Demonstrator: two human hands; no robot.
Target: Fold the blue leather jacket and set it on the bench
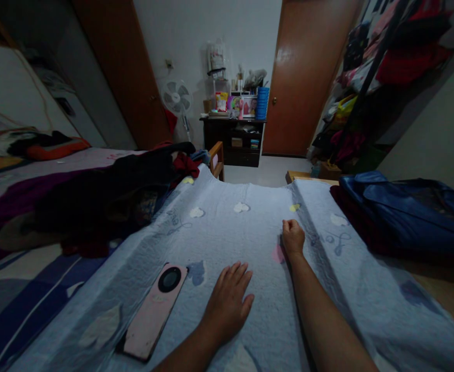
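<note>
A pale blue sheet [246, 232] with leaf and heart prints is spread out in front of me. My left hand [230, 294] lies palm down on it with the fingers stretched out. Farther forward and to the right, my right hand [293, 237] is closed, fingers curled in, close over the sheet beside a pink printed patch [278, 253]. Whatever its fingers may grip is hidden. To the left of my left hand, a pink phone [155, 310] with a round black camera ring rests back side up on the sheet.
Dark clothes [106, 186] are heaped on the left. Folded blue jeans [417, 212] lie at the right edge. Beyond the sheet stand a wooden chair [216, 160], a white fan [177, 98] and a dark cabinet [230, 144]. Clothes [409, 62] hang from a rack at right.
</note>
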